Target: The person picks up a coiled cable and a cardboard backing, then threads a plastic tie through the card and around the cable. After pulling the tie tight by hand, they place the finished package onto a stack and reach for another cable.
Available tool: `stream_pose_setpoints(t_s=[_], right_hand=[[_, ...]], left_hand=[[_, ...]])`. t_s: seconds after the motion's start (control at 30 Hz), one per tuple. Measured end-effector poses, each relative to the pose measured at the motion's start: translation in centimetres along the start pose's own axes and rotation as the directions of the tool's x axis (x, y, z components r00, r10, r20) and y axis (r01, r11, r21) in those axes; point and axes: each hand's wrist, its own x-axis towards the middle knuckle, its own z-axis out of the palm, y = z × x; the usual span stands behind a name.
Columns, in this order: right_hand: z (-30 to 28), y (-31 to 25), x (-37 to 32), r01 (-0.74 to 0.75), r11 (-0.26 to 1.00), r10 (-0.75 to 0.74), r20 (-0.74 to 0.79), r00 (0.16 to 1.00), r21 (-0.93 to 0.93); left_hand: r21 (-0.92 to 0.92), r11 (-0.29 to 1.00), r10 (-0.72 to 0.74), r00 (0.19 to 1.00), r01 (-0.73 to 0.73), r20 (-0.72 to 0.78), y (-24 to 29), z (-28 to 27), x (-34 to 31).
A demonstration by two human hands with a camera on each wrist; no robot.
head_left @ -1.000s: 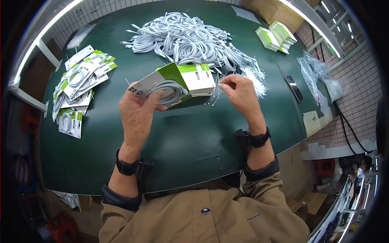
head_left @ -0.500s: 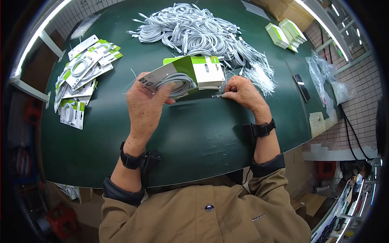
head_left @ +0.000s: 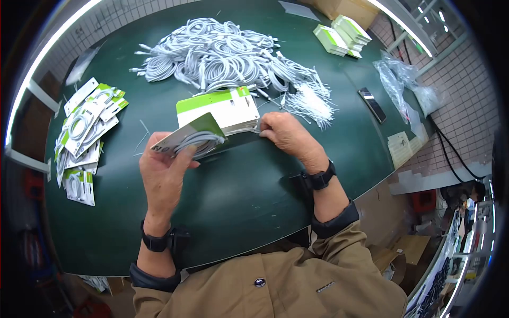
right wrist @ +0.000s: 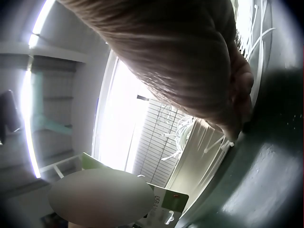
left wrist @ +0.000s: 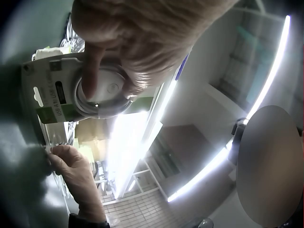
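My left hand (head_left: 161, 175) grips a white-and-green packaging card (head_left: 205, 123) with a coiled white cable (head_left: 197, 142) on its face, the thumb pressed over the coil. In the left wrist view the same coil (left wrist: 78, 97) lies under the thumb, against printed lettering. My right hand (head_left: 291, 135) is at the right end of a stack of blank-looking cards (head_left: 217, 110), its thumb and forefinger together low over the table. Between those fingertips the right wrist view shows the pale end of a thin white tie (right wrist: 230, 143). Loose white ties (head_left: 313, 104) lie just beyond this hand.
A large heap of coiled white cables (head_left: 212, 55) covers the table's far middle. Carded cables (head_left: 85, 124) pile at the left. On the right are a phone (head_left: 372, 105), clear plastic bags (head_left: 395, 85) and more card stacks (head_left: 342, 36).
The right hand has come down from above the ties to the table beside the card stack. The left hand keeps its card, now tilted flatter. The head view has shifted.
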Motion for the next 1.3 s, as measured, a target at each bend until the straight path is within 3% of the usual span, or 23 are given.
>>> stream_pose_setpoints(t_s=[0.3,0.37,0.6,0.7,0.73,0.87,0.97,1.03,1.3], right_hand=[[-0.1,0.3,-0.3,0.034,0.997,-0.038,-0.055,0.998,-0.069],[-0.3,0.5,-0.5,0.049,0.998,-0.053,-0.084,0.995,-0.046],[-3.0,-1.7,-0.7,-0.076,0.981,0.117,-0.239,0.964,0.177],[-2.9,-2.3,-0.8,-0.029,0.938,0.165,-0.37,0.914,0.345],[-2.8,-2.5,-0.7,0.002,0.876,0.199,-0.365,0.909,0.482],[-2.9,-4.6,-0.9,0.168,0.711,0.176,-0.403,0.898,0.683],[-1.9,-5.2,-0.7,0.311,0.663,0.069,-0.469,0.88,0.681],[-1.7,-5.8,-0.7,0.343,0.698,0.0,-0.479,0.878,0.628],[-1.2,-8.2,-0.8,0.442,0.762,-0.162,-0.522,0.838,0.473]], left_hand=[[0.057,0.998,-0.007,0.999,0.004,0.045,0.2,0.1,-0.2],[0.071,0.997,-0.007,0.998,0.003,0.065,0.5,0.2,-0.3],[0.231,0.973,-0.056,0.991,0.028,0.118,1.5,0.9,-0.9],[0.291,0.953,0.046,0.988,-0.089,0.149,2.1,1.2,-1.2],[0.273,0.953,0.092,0.986,-0.128,0.142,2.4,1.3,-1.2],[0.341,0.844,0.385,0.91,-0.414,0.152,3.4,0.6,-0.9],[0.422,0.733,0.519,0.839,-0.534,0.161,3.1,0.2,-0.3],[0.455,0.682,0.556,0.81,-0.572,0.185,2.9,-0.1,0.1],[0.526,0.559,0.603,0.75,-0.641,0.272,1.9,-0.6,0.7]])
